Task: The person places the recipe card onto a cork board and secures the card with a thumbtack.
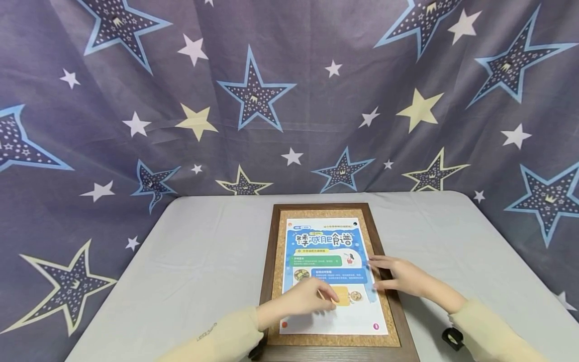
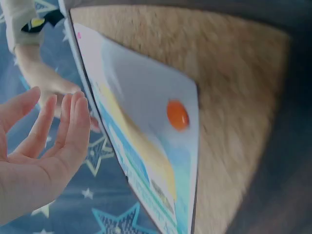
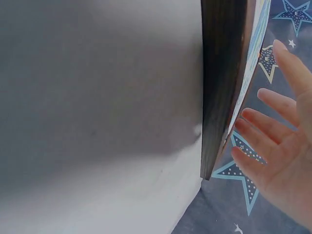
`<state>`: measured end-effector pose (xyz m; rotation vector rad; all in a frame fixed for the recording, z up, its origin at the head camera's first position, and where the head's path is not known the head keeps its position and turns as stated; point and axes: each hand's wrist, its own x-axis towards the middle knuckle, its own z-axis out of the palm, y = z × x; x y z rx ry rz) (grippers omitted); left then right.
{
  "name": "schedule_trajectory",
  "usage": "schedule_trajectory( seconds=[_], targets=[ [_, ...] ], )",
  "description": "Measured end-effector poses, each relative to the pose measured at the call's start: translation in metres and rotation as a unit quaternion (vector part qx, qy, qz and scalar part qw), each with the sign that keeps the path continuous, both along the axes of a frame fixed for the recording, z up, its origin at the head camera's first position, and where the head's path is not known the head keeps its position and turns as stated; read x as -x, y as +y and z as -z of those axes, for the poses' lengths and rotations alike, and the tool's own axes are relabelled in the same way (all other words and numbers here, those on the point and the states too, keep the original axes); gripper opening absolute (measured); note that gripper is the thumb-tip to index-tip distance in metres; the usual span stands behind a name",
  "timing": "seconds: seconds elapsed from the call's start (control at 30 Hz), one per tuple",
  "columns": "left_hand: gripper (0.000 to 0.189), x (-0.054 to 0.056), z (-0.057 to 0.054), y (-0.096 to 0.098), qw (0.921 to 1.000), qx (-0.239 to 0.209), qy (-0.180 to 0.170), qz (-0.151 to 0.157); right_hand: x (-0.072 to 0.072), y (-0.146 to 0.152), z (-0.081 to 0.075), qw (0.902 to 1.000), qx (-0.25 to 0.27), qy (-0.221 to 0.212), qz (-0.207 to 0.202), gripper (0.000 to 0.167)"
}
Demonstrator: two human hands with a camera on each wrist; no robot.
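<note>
A printed poster (image 1: 336,322) with blue, green and yellow panels lies on a cork board (image 1: 339,341) in a dark wooden frame. Each corner of the poster carries a round pushpin: orange-red ones at top left and bottom left (image 1: 284,325), a black one (image 1: 355,223) at top right, a pink one (image 1: 376,326) at bottom right. My left hand (image 1: 307,297) hovers above the poster's lower part, fingers loosely bent and holding nothing. Over the board's right side, my right hand (image 1: 400,276) has its fingers spread near the poster's edge, also without anything in its grasp.
The board rests on a table covered in pale grey cloth (image 1: 212,261). Behind it hangs a dark curtain (image 1: 307,100) printed with stars. A small black object (image 1: 453,338) shows beside the right sleeve.
</note>
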<state>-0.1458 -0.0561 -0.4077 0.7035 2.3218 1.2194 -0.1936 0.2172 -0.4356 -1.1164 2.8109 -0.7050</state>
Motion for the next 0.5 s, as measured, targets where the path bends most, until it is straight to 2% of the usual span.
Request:
schedule_trajectory(
  seconds=[0.13,0.23,0.37,0.5],
  targets=[
    [0.014,0.001,-0.005,-0.015,0.9984,0.022,0.048,-0.022,-0.004,0.003,-0.004,0.9997,0.0,0.013,0.022,0.058],
    [0.016,0.002,-0.008,-0.028,0.9941,0.043,0.089,-0.043,-0.006,0.005,-0.006,0.9987,0.003,0.031,0.04,0.055],
    [0.022,0.001,-0.009,-0.047,0.983,0.072,0.154,-0.069,-0.009,0.009,-0.009,0.9966,0.01,0.059,0.056,0.052],
    [0.026,0.001,-0.01,-0.066,0.9667,0.086,0.219,-0.1,-0.012,0.015,-0.011,0.9937,0.023,0.083,0.072,0.053]
  ],
)
